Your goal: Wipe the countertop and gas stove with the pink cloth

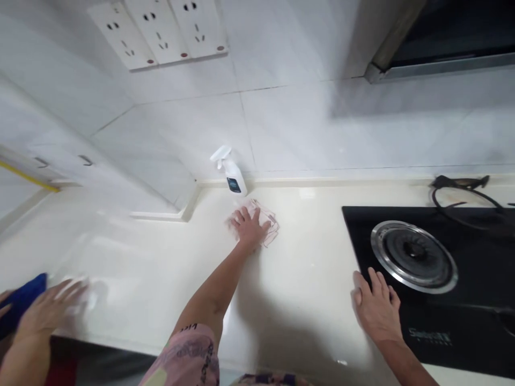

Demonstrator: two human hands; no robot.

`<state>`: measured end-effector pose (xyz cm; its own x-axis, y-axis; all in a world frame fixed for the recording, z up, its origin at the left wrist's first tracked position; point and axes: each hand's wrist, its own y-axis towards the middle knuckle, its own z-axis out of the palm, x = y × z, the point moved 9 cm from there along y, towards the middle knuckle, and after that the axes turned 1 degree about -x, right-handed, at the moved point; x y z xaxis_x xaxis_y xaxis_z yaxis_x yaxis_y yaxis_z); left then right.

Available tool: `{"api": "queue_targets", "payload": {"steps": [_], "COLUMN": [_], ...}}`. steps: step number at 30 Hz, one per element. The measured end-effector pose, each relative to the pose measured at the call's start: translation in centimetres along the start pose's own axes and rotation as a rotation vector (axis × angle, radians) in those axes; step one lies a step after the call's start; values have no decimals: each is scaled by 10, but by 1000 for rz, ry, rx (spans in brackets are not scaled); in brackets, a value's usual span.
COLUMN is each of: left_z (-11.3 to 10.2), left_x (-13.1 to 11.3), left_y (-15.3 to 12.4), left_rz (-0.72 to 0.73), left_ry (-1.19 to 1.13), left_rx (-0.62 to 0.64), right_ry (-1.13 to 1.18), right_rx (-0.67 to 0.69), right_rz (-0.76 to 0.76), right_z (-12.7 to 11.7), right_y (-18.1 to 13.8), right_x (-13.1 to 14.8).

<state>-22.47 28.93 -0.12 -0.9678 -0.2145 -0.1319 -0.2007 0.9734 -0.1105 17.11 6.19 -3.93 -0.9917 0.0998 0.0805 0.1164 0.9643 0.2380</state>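
My left hand (248, 228) presses flat on a crumpled pink cloth (270, 228) in the middle of the cream countertop (306, 300). A white trigger spray bottle (232, 174) with a dark label stands just beyond the cloth, against the wall. My right hand (377, 306) rests with fingers apart on the counter, touching the near edge of a black glass gas hob (462, 241). Its steel burner (414, 256) lies just beyond my fingers.
At the far left, a co-worker's blurred hand (48, 308) moves over the counter near a blue cloth (22, 303). White tiles cover the wall, with a white socket strip (156, 29) high up. A black hose (462, 187) lies behind the hob, beneath a range hood (442, 43).
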Motion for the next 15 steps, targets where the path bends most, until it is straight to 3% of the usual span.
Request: {"api": "queue_targets", "payload": {"steps": [5, 9, 12, 15], "left_z": [4, 8, 22, 41], "left_x": [-65, -119, -166, -213], "left_y": [40, 54, 45, 17], "left_rz": [141, 246, 357, 504], "left_ry": [24, 1, -6, 12], "left_rx": [2, -15, 34, 109], "right_ry": [-47, -59, -46, 5], "right_rx": [-12, 21, 10, -39], "right_rz": [-3, -5, 4, -1], "right_z": [-2, -3, -5, -8], "right_y": [2, 5, 8, 9], "right_x": [5, 8, 7, 5]}}
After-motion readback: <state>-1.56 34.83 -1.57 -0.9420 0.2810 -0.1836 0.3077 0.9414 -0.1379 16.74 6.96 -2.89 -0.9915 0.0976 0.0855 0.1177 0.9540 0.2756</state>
